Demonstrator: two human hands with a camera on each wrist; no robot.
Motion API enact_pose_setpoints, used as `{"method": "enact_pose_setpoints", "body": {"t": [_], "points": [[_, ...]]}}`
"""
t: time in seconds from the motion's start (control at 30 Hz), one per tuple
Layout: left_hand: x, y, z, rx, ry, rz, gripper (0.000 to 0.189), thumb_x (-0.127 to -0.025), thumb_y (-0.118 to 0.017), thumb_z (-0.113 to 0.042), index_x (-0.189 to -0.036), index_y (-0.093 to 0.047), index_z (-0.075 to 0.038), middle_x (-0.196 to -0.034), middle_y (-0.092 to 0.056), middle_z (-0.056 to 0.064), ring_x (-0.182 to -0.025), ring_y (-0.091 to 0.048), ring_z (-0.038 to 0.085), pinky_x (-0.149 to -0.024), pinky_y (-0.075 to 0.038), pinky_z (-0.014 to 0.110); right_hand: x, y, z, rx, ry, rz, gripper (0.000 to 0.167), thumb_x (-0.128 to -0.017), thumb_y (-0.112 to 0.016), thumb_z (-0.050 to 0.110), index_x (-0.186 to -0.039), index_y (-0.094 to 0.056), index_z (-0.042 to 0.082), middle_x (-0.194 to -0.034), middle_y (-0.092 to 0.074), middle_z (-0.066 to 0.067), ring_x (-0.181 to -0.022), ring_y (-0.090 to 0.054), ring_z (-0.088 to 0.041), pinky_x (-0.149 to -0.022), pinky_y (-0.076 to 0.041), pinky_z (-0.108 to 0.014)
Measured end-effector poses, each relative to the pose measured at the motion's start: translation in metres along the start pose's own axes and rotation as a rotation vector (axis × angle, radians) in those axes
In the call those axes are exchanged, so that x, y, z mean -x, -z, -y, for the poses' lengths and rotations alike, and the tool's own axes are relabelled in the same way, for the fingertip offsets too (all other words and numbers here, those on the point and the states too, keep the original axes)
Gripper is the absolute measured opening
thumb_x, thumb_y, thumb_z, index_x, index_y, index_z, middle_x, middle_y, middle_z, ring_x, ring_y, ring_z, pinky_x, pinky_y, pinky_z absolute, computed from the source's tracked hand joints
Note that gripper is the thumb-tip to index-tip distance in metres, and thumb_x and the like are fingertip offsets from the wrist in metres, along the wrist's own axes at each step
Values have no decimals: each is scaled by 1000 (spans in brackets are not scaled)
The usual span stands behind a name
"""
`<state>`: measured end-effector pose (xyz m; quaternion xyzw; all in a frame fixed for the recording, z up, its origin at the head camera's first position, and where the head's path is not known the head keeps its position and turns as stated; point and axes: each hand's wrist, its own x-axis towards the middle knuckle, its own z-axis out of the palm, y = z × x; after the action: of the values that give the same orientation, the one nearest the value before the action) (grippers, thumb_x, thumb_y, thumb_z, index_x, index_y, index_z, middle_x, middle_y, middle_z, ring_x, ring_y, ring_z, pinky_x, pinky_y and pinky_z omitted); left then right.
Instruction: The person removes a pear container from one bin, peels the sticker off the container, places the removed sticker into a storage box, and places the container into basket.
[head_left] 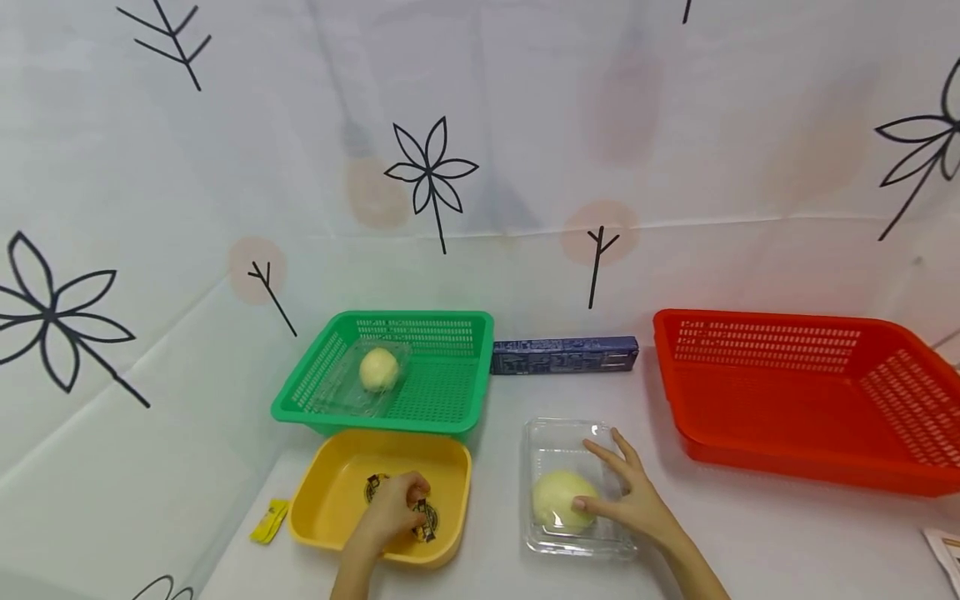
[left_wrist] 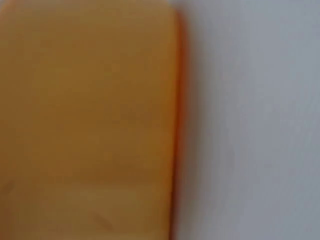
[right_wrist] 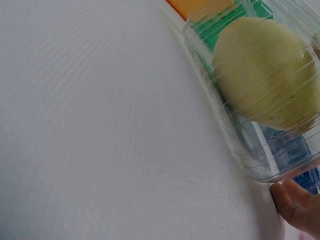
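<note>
My left hand [head_left: 390, 507] reaches into the yellow bin [head_left: 306, 500], its fingers curled beside a small round black-printed label [head_left: 427, 523]. I cannot tell whether the fingertips pinch it. A second such label [head_left: 373, 487] lies behind that hand. On the table, a clear plastic clamshell box [head_left: 543, 546] holds a pale yellow rounded fruit [head_left: 558, 498]. My right hand [head_left: 633, 498] rests with spread fingers on the box's right side, thumb over the fruit. In the right wrist view, fingertips [right_wrist: 285, 202] touch the box's corner. The left wrist view is blurred and shows no hand.
A green basket [head_left: 480, 400] with another boxed pale fruit [head_left: 378, 370] stands behind the yellow bin. A long dark blue carton [head_left: 564, 356] lies at the back, and a red basket [head_left: 757, 458] stands at right. Yellow packets [head_left: 270, 521] lie left of the bin.
</note>
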<state>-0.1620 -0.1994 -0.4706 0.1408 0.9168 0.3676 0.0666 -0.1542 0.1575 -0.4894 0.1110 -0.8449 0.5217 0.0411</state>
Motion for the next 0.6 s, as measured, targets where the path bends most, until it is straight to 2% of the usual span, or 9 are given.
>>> {"method": "enact_pose_setpoints", "body": {"t": [0.1, 0.2, 0.33, 0.43, 0.6], "points": [[-6, -8, -9, -87, 25, -33, 32, -65, -75, 7, -93, -60, 1, -81, -59, 7, -75, -53, 20, -65, -47, 34, 1, 2, 0, -9, -11, -1, 76, -68, -81, 25, -135, -49, 6, -151, -9, -29, -130, -18, -58, -90, -25, -74], [-5, -13, -13, -129, 40, -75, 48, -63, -75, 8, -106, -56, 2, -80, -57, 9, -74, -53, 22, -65, -46, 37, 1, 1, 2, -13, -16, 5, 76, -69, -80, 25, -135, -49, 6, -151, -8, -29, -130, -18, -58, -90, -25, -74], [-3, -18, -15, -120, 26, -101, 77, -57, -77, 9, -125, -42, 2, -97, -62, 21, -82, -57, 28, -72, -48, 44, 1, 2, 2, -8, -13, 1, 77, -68, -81, 24, -135, -48, 5, -151, -8, -30, -130, -17, -58, -90, -25, -74], [-1, -21, -18, -113, 24, -110, 87, -55, -80, 8, -130, -38, 0, -110, -60, 29, -93, -58, 37, -80, -47, 52, 1, 2, 2, -8, -18, 0, 77, -68, -81, 25, -136, -48, 6, -151, -8, -29, -131, -16, -58, -91, -24, -74], [2, -23, -23, -137, 76, -122, 90, -55, -83, 6, -132, -37, -4, -100, -58, 26, -90, -56, 39, -76, -47, 53, 0, 2, 0, -17, -25, 11, 76, -69, -80, 25, -136, -48, 7, -151, -7, -28, -131, -14, -58, -91, -23, -74]]}}
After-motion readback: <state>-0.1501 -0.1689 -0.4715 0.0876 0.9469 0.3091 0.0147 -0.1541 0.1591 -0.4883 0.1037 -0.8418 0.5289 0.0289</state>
